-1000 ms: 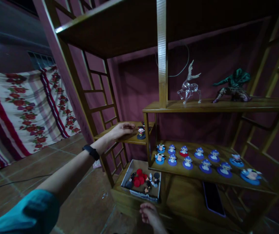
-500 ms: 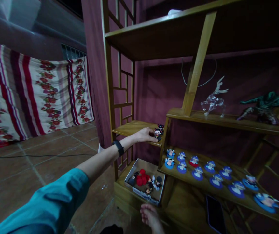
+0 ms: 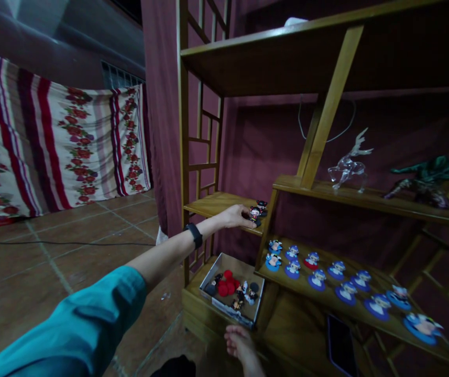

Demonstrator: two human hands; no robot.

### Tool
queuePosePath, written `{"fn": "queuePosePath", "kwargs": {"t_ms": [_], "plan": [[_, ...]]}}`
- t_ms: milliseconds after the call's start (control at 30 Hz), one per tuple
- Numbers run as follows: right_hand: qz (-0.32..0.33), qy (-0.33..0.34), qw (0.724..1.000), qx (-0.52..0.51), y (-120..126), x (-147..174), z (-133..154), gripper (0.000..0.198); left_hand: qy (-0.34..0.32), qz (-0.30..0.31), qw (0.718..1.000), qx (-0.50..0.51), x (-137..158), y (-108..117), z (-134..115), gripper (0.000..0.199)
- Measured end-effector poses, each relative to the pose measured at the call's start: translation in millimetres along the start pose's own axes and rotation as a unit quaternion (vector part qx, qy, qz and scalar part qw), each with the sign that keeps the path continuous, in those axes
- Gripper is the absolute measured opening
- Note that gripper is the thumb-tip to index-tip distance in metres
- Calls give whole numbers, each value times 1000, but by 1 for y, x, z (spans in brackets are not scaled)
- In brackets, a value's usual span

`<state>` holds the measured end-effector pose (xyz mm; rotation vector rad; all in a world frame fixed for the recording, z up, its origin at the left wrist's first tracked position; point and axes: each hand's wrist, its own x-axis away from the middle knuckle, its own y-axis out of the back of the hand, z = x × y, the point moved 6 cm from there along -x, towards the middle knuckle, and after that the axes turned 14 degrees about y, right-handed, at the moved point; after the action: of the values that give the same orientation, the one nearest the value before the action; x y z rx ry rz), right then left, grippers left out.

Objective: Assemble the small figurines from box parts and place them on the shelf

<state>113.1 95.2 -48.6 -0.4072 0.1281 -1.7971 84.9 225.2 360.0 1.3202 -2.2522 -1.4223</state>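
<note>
Dark reddish wall (image 3: 255, 141) is seen behind wooden shelving (image 3: 332, 104). At a small shelf (image 3: 216, 204), a black-haired figurine (image 3: 254, 213) is touched by the left hand (image 3: 240, 215), whose fingers and thumb are narrowed about it; how firmly it is gripped cannot be told. Its dark base is placed near the shelf's front right corner, and just behind it a second dark figurine (image 3: 262, 205) is set. Lower down, the right hand (image 3: 240, 343) is held with fingers loosely curled; whether anything is held in the palm cannot be told. Above that hand, a shallow box (image 3: 224, 309) is filled partly with red discs (image 3: 228, 285) and small figures (image 3: 237, 303). To the right, two rows of pale figurines (image 3: 317, 280) are stood on a lower shelf (image 3: 324, 263), mostly on blue or purple bases, one on red. Beneath them a phone (image 3: 341, 343) is laid flat. Higher up, a clear deer ornament (image 3: 349, 170) and a green-hooded figure (image 3: 424, 180) are displayed. Far left, floral cloth (image 3: 78, 146) is hung above tiled floor (image 3: 102, 225).
</note>
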Motion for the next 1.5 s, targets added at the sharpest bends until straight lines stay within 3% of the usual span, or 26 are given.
{"fn": "queuePosePath", "kwargs": {"t_ms": [300,467,633,767,867,1100,1300,1500], "plan": [[17,14,1000,-3,-2,4,3,32,3,-4,1000,8,2,2,-5,41],[2,2,1000,13,0,0,-2,29,44,52,995,67,2,1,-2,38],[6,2,1000,5,2,-3,-5,23,91,167,944,269,-3,7,18,38],[12,-1,1000,-7,0,-6,-7,21,108,100,915,375,-21,21,39,39],[8,-6,1000,-12,-3,-9,-11,22,104,81,916,380,-39,17,41,49],[6,3,1000,20,-11,-10,-10,18,94,145,918,356,-77,-18,28,56],[8,-4,999,37,-14,-9,-5,14,68,174,917,352,-83,-31,17,44],[9,10,999,32,-13,-7,-4,10,91,155,905,387,-85,-30,24,52]]}}
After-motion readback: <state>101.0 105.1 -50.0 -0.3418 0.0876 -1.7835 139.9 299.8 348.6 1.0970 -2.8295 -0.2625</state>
